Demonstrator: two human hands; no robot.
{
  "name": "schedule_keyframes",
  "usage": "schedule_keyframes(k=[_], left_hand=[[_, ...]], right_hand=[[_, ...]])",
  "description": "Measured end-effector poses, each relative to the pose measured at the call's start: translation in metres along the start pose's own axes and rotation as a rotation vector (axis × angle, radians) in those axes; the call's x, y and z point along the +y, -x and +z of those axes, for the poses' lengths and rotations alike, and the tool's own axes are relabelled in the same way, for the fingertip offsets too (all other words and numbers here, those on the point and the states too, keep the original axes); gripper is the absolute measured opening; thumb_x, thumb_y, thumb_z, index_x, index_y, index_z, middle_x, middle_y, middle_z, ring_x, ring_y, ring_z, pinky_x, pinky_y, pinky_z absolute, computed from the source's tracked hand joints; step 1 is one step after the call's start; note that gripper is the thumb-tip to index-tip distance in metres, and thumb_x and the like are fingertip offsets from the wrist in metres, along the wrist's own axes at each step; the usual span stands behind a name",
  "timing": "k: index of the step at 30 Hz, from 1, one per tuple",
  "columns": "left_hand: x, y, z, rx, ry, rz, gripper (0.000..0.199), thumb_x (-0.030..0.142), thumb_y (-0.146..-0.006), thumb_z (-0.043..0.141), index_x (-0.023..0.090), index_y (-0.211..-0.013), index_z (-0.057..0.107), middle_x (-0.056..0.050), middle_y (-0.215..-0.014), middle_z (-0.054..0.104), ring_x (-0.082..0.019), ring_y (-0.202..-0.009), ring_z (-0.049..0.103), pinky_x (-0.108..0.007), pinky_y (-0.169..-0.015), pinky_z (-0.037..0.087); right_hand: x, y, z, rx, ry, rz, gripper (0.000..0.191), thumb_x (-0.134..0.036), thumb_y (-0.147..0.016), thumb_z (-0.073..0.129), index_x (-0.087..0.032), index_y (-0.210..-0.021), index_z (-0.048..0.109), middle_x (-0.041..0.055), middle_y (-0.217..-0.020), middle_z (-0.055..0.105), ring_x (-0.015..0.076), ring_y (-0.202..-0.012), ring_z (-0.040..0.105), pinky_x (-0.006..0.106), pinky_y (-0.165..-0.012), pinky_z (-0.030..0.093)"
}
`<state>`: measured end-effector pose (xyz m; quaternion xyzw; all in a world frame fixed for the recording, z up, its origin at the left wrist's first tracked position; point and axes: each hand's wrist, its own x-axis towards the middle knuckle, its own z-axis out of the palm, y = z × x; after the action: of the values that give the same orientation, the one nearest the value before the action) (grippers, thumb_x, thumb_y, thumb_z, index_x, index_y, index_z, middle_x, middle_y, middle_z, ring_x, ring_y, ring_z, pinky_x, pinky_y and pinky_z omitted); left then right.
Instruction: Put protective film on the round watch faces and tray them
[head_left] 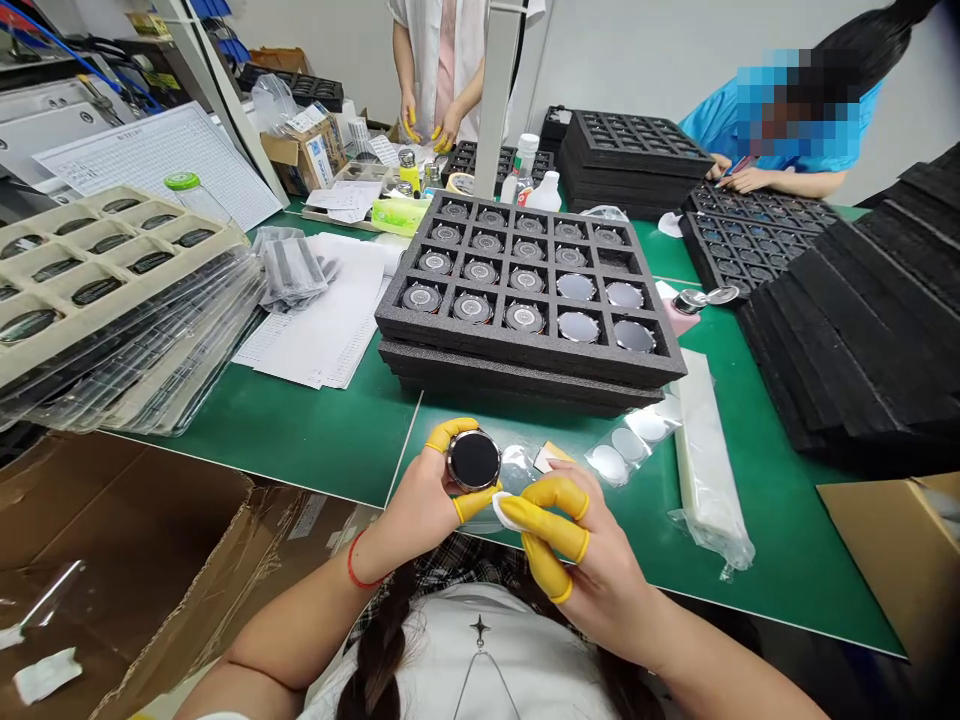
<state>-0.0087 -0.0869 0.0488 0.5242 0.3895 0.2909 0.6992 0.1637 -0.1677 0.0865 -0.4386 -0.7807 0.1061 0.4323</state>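
Note:
A round watch case with a dark face [475, 460] is held by its rim in my left hand [427, 495], between fingers in yellow finger cots. My right hand [574, 530], also in yellow cots, pinches a small white pad [508, 511] just right of and below the watch. Beyond my hands stands a stack of black foam trays [517, 350]. Watch cases sit in most compartments of the top one, several with backs up and several with smooth faces up. Clear film with round white discs [609, 464] lies on the green table right of the watch.
Lens trays [112, 350] are stacked at left beside white papers [322, 310]. A wrapped white block [709, 460] lies at right, near black foam stacks [862, 320] and a cardboard box [885, 540]. Bottles [527, 160] stand behind the trays. Two people work across the table.

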Motion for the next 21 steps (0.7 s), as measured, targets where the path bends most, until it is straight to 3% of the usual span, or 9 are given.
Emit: schedule_keyframes(k=[5, 9, 12, 15, 18, 21], left_hand=[[0.000, -0.005, -0.006, 0.001, -0.062, 0.044, 0.061, 0.024, -0.074, 0.077, 0.025, -0.123, 0.041, 0.001, -0.099, 0.064, -0.013, -0.083, 0.065, -0.025, -0.079, 0.055], [0.001, -0.008, -0.012, 0.069, -0.066, 0.096, 0.056, 0.022, -0.075, 0.076, 0.027, -0.120, 0.043, 0.001, -0.103, 0.062, -0.014, -0.087, 0.067, -0.028, -0.084, 0.056], [0.004, -0.012, -0.017, 0.096, 0.079, 0.144, 0.059, 0.019, -0.074, 0.077, 0.027, -0.119, 0.041, 0.002, -0.102, 0.062, -0.015, -0.086, 0.070, -0.033, -0.087, 0.057], [0.006, -0.017, -0.024, 0.150, 0.152, 0.181, 0.062, 0.017, -0.071, 0.077, 0.026, -0.120, 0.039, 0.000, -0.105, 0.062, -0.016, -0.085, 0.072, -0.033, -0.085, 0.058], [0.007, -0.019, -0.031, 0.198, 0.119, 0.183, 0.063, 0.018, -0.071, 0.078, 0.026, -0.120, 0.039, -0.002, -0.111, 0.061, -0.018, -0.090, 0.072, -0.034, -0.089, 0.057], [0.007, -0.017, -0.034, 0.151, 0.083, 0.125, 0.064, 0.019, -0.072, 0.078, 0.026, -0.121, 0.039, -0.003, -0.113, 0.061, -0.019, -0.095, 0.071, -0.035, -0.094, 0.054]], right_hand=[[0.020, -0.003, -0.001, -0.019, 0.023, 0.073, 0.048, 0.001, -0.085, 0.049, -0.028, -0.123, 0.056, 0.0020, -0.092, 0.057, 0.0159, -0.086, 0.052, 0.048, -0.099, 0.039], [0.053, 0.002, 0.004, 0.048, 0.214, 0.344, 0.043, -0.017, -0.089, 0.056, -0.031, -0.129, 0.052, 0.0082, -0.116, 0.056, 0.0243, -0.110, 0.050, 0.051, -0.096, 0.043], [0.066, 0.007, 0.018, -0.140, 0.004, 0.523, 0.055, -0.033, -0.088, 0.061, -0.028, -0.140, 0.043, 0.0116, -0.137, 0.049, 0.0286, -0.127, 0.044, 0.053, -0.103, 0.041], [0.064, 0.005, 0.035, -0.325, -0.307, 0.690, 0.055, -0.037, -0.088, 0.058, -0.024, -0.139, 0.043, 0.0089, -0.122, 0.062, 0.0239, -0.116, 0.056, 0.046, -0.102, 0.045], [0.059, -0.004, 0.043, -0.284, -0.397, 0.819, 0.045, -0.035, -0.088, 0.056, -0.021, -0.131, 0.050, 0.0030, -0.093, 0.068, 0.0202, -0.096, 0.063, 0.045, -0.098, 0.048], [0.058, -0.014, 0.042, -0.229, -0.419, 0.818, 0.044, -0.032, -0.086, 0.058, -0.021, -0.128, 0.051, 0.0007, -0.086, 0.067, 0.0193, -0.092, 0.064, 0.045, -0.095, 0.050]])
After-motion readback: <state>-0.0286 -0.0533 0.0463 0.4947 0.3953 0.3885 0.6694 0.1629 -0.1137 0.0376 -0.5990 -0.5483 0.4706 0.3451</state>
